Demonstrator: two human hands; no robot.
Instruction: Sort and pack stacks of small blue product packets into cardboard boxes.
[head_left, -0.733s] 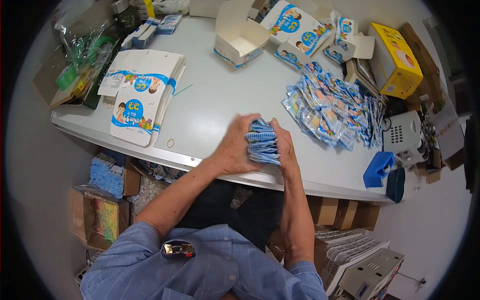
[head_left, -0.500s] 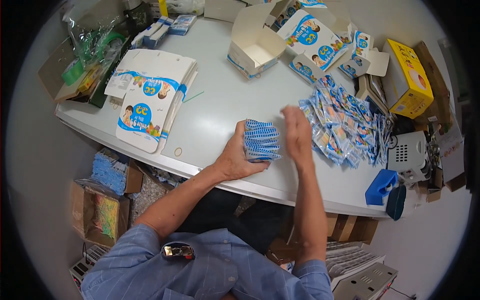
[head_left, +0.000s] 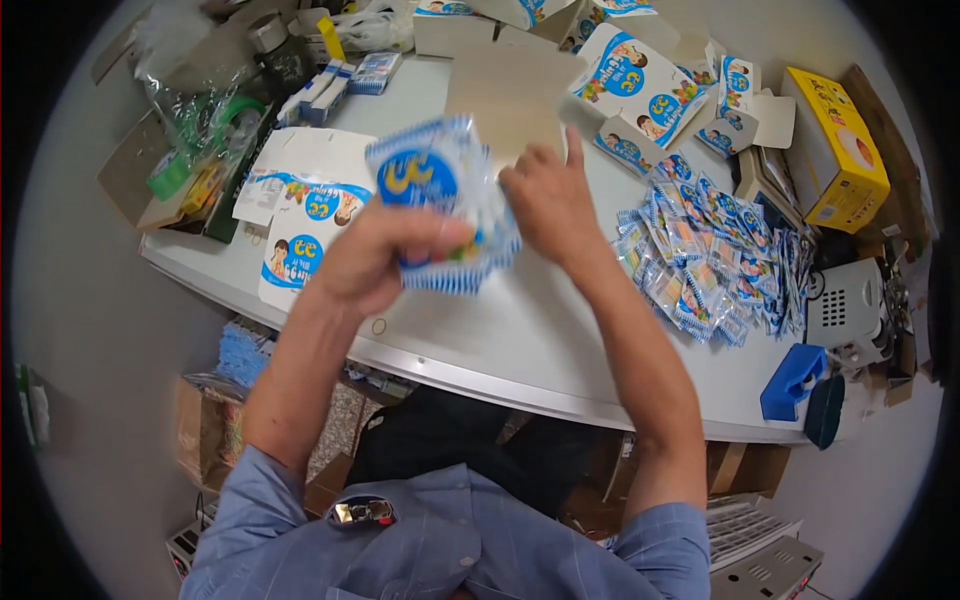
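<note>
Blue-and-white film sachets [head_left: 420,180], flat, crimp-edged, one stack: held above the smooth desk [head_left: 490,350], fingers of the left hand [head_left: 372,252] clamped on them. Right hand [head_left: 552,205]: index straight, other fingers bent, at a pale cardboard carton [head_left: 515,78]; whether gripping it, cannot tell. Rightward: loose heap of glossy packets [head_left: 700,250]. Leftward: flat printed card blanks [head_left: 310,218].

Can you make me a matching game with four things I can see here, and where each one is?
Things
1. Stack of flat blue-and-white plastic packets
2. Yellow rectangular cardboard box
3. Blue blocky plastic holder
4. Flat white-and-blue printed cardboard cartons

Places
A. Front right of the smooth white table
B. Left part of the table
C. In the person's left hand
D. Back right of the table

Right pairs: 1-C, 2-D, 3-A, 4-B
</note>
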